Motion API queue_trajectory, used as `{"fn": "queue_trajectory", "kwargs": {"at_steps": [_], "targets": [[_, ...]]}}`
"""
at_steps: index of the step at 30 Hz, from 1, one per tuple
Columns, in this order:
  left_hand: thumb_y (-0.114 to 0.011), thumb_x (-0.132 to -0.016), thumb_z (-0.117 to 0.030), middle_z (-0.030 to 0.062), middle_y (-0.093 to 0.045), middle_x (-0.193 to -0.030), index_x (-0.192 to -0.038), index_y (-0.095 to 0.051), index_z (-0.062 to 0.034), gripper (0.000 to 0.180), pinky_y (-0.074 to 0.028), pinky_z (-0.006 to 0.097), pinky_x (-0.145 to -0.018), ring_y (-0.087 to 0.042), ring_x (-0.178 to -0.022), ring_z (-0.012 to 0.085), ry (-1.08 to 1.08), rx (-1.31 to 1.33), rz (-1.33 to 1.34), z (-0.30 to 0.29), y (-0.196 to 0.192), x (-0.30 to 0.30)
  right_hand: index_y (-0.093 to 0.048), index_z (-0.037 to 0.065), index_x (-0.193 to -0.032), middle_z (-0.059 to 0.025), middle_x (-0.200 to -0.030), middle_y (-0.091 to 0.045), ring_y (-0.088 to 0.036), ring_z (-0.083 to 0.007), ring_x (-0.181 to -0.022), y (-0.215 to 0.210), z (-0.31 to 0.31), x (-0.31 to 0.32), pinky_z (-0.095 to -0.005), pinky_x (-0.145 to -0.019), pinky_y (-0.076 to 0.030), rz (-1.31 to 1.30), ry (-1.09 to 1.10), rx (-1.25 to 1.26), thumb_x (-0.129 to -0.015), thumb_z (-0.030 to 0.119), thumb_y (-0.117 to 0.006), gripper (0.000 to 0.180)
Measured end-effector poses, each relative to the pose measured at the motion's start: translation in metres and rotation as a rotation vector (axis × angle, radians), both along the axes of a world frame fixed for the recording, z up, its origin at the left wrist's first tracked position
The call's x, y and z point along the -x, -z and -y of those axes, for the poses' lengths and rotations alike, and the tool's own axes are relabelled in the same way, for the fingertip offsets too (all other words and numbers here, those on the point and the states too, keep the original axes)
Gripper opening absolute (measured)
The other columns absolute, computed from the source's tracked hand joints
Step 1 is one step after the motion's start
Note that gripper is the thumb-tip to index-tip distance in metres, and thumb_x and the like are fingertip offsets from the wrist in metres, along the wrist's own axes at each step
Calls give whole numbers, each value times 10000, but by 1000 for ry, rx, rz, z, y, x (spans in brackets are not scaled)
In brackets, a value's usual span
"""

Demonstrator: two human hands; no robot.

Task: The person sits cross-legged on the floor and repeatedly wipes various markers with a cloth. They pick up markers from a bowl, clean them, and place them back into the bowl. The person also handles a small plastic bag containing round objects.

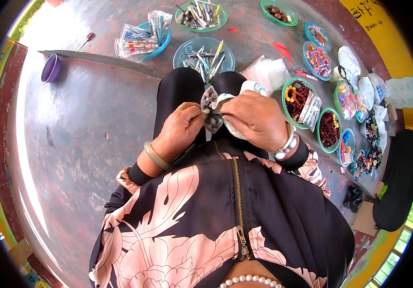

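Observation:
Between my hands, above my lap, is a small clear plastic packet (210,99) with several dark, rounded pieces inside; their kind is too small to tell. My left hand (183,126) pinches its left edge between thumb and fingers. From the other side my right hand (257,117) has its fingertips closed at the packet's right edge. A whitish cloth-like piece (235,133) shows below and around the right fingers, partly hidden by that hand. Just beyond my knees sits a clear blue bowl (229,54) with pens and slim packets in it.
A green bowl (223,21) of pens and a blue bowl (167,43) of bagged pens stand farther off. At the right are clear plastic bags (269,72), green bowls of dark red beads (285,111) and a bowl of colourful pieces (306,65). A purple bowl (51,68) lies far left.

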State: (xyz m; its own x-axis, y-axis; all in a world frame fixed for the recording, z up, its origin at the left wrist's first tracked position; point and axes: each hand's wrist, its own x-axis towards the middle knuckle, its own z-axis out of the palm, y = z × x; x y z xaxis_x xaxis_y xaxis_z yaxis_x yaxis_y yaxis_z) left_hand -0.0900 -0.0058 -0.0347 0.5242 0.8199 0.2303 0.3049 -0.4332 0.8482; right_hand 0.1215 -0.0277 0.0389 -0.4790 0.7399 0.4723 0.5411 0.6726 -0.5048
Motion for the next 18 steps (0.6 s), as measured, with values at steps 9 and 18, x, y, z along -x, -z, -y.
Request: {"fn": "queue_trajectory", "kwargs": {"at_steps": [9,18], "targets": [[-519,-890,-50,114,-619,-928,-1000,-605,71,185,-493,275,-695,-601,-756,171,-59,254,115,-1,7,-1,-595,95,-894,-33,-782,-603,-583,-239,-719,17,-4,5,-351,-582,-471,132,38,-46,-717,88,-653,186],[-510,-901,-45,81,-621,-908,-1036,-604,70,201,-494,251,-676,-593,-739,127,-55,292,122,-2,16,0,-542,65,-859,-68,-716,-559,-559,-270,-666,12,2,0,-366,-552,-457,109,181,-109,-703,52,-641,186]]}}
